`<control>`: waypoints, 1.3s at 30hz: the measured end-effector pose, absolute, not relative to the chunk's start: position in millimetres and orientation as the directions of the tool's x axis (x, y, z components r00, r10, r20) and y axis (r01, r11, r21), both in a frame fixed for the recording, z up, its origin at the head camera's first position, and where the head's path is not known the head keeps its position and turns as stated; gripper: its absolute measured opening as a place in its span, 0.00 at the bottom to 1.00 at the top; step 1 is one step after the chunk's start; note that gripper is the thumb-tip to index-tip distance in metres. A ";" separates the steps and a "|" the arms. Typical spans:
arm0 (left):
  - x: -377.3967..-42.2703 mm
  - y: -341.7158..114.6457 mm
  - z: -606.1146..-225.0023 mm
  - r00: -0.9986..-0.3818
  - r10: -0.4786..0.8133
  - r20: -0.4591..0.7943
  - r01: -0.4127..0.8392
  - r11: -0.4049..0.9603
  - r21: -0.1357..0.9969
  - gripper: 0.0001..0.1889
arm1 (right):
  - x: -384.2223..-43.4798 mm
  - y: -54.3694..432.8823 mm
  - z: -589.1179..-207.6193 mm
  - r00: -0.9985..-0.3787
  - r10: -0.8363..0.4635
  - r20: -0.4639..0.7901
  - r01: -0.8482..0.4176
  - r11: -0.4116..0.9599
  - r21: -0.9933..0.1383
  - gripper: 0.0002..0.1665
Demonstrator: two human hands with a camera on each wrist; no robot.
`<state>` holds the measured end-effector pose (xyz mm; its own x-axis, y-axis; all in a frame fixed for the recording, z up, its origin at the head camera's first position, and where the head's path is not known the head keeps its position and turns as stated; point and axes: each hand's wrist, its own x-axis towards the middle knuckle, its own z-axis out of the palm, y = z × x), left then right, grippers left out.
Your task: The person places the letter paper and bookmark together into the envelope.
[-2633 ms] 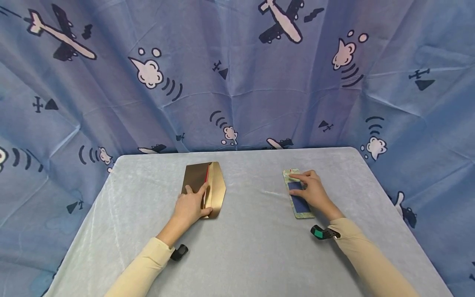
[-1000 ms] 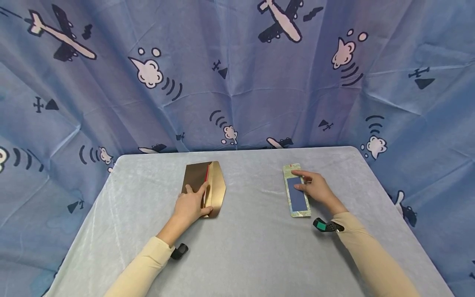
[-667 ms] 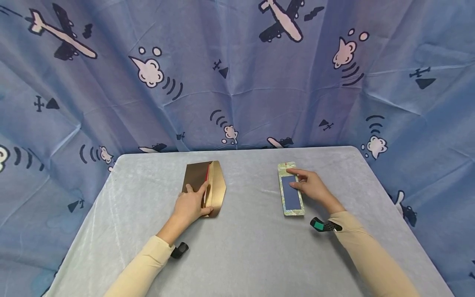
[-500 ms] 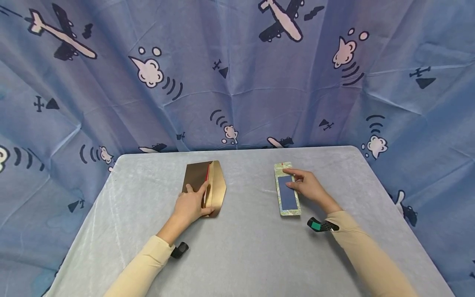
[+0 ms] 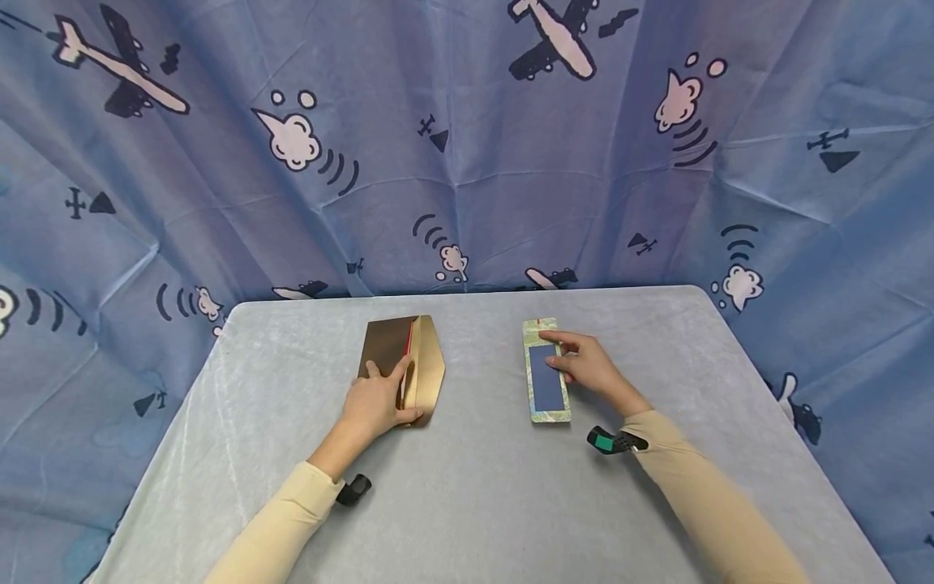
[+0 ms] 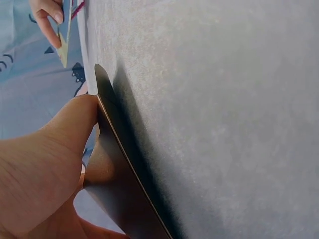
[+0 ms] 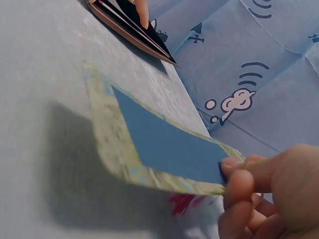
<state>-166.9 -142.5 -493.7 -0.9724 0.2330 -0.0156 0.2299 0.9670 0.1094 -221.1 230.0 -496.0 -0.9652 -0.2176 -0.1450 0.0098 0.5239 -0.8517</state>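
A gold envelope [image 5: 384, 342] lies on the left half of the table, its pointed flap [image 5: 430, 369] folded out to the right and a red edge showing at its mouth. My left hand [image 5: 374, 403] rests on it with fingers spread, the index at the mouth and the thumb on the flap side. In the left wrist view, the envelope's side [image 6: 112, 181] bulges between thumb and fingers. Thumb and fingertips of my right hand [image 5: 584, 365] pinch a bookmark [image 5: 546, 389] with a blue panel and a green-yellow patterned border. Something red like a tassel [image 7: 182, 203] shows beneath it.
A pale grey cloth covers the table [image 5: 474, 487]. Behind it hangs a blue curtain [image 5: 467, 162] printed with planes and clouds. In the right wrist view, the bookmark casts a shadow [image 7: 84, 184] on the cloth. Black bands [image 5: 616, 440] sit at both wrists.
My right hand has carried the bookmark leftward, closer to the envelope, and the bookmark now stands straighter in the head view. My left hand and the envelope have stayed in place.
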 end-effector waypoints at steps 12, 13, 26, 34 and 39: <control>-168.1 -142.5 -490.8 -0.968 0.240 -0.071 0.229 0.965 0.130 0.53 | -222.7 206.3 -493.1 -0.955 -0.249 -0.160 0.011 0.512 -0.859 0.28; -168.1 -142.5 -490.3 -0.968 0.240 -0.077 0.229 0.964 0.133 0.53 | -222.7 204.1 -492.7 -0.955 -0.251 -0.160 0.010 0.510 -0.860 0.28; -167.7 -142.8 -489.8 -0.969 0.239 -0.061 0.228 0.963 0.146 0.54 | -230.2 173.4 -491.9 -0.956 -0.266 -0.124 -0.014 0.464 -0.886 0.28; -167.9 -142.4 -491.0 -0.970 0.241 -0.044 0.233 0.963 0.133 0.54 | -235.7 151.6 -495.0 -0.954 -0.279 -0.109 -0.026 0.440 -0.898 0.28; -168.4 -142.0 -490.0 -0.970 0.240 -0.047 0.231 0.963 0.137 0.54 | -239.0 138.0 -497.5 -0.952 -0.279 -0.128 -0.012 0.449 -0.893 0.28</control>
<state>-168.4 -142.0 -490.0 -0.9697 0.2397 -0.0473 0.2314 0.9632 0.1369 -239.0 138.0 -497.5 -0.9519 -0.2785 -0.1276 -0.0116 0.4491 -0.8934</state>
